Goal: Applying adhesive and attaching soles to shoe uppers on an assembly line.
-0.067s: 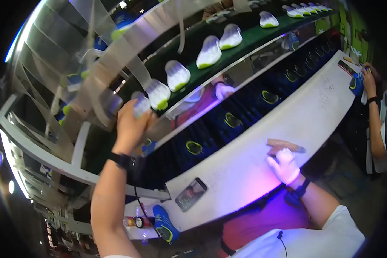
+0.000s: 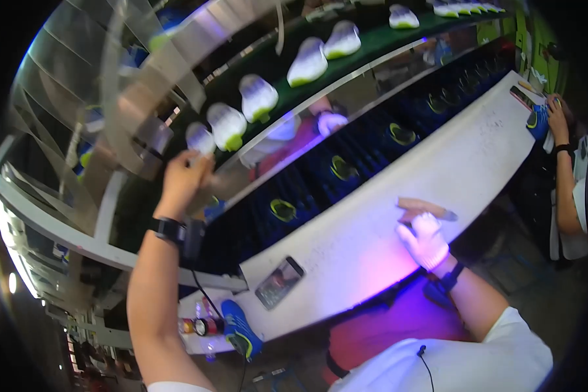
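A long, smooth white bench (image 2: 340,251) stretches toward the far right, beyond it a dark-green belt (image 2: 379,49). At the belt's near left, the bare left hand (image 2: 184,181) bends its fingers against a rounded white-and-purple sole (image 2: 200,136); the white-gloved right hand (image 2: 426,240) curls by a tapered brown stick (image 2: 432,208). I can't tell whether either pinches.

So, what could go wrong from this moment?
1. The left hand is right at the nearest white and purple sole, so a clumsy touch might push it against the neighbouring sole, which lies close by.
2. The black cable hangs below that hand and passes close to the blue shoe in this view; a sweep of the arm could perhaps snag it.
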{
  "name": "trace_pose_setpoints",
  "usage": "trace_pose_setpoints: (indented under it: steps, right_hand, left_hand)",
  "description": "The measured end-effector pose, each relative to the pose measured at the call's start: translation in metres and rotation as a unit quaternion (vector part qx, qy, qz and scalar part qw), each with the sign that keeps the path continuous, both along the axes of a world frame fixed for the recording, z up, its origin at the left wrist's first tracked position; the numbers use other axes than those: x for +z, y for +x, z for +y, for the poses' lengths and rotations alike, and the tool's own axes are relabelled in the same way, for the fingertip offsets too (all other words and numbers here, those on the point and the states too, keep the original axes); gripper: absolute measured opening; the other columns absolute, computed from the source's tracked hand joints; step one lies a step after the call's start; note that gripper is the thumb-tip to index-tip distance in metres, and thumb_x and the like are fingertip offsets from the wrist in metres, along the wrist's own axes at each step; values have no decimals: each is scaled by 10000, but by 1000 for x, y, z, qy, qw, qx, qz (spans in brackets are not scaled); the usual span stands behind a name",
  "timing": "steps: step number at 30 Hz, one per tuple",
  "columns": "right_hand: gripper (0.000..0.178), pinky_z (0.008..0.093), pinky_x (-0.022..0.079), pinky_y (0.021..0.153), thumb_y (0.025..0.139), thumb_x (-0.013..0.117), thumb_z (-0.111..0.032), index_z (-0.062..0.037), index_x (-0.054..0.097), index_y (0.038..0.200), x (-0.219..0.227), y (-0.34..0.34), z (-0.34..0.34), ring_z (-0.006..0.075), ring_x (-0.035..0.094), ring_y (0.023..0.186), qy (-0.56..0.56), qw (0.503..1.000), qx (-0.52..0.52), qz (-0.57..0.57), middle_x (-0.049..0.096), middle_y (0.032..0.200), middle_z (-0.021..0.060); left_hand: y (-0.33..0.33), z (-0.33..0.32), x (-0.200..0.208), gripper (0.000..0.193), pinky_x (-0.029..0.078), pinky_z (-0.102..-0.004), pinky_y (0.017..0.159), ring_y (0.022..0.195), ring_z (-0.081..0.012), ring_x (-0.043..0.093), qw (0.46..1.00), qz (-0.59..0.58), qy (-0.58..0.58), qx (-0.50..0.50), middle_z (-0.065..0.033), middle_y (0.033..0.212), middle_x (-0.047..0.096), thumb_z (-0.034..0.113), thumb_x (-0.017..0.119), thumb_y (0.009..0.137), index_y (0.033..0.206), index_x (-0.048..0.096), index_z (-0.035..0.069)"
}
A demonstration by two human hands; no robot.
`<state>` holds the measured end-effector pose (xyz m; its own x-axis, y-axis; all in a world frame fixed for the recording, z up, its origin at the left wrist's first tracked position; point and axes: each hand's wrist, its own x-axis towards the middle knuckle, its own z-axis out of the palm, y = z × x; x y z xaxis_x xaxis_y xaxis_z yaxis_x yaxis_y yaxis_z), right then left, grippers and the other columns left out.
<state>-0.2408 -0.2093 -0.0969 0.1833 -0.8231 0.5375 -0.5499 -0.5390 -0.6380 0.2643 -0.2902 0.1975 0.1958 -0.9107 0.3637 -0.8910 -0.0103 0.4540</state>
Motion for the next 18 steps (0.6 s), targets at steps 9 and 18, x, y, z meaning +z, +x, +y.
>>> trace_pose_setpoints:
  steps: [9,18]
  right_hand:
    - [244,483,570,819,908,820,-279,-49,748,949,20,22,8,368,724,891,-55,995,3,83,746,939,150]
    - [211,466,564,816,962,724,-206,-32,721,1082,9,-3,12,375,702,876,-89,995,-4,37,750,1040,135]
  left_hand:
    - [-71,-25,7,321,555,-359,781,819,-220,750,985,6,-63,-158,-112,896,804,345,748,994,1057,818,37]
    - [-228,133,-113,118,555,-468,948,1007,-327,718,891,-156,-356,-232,-115,1109,776,16,779,918,1032,751,29]
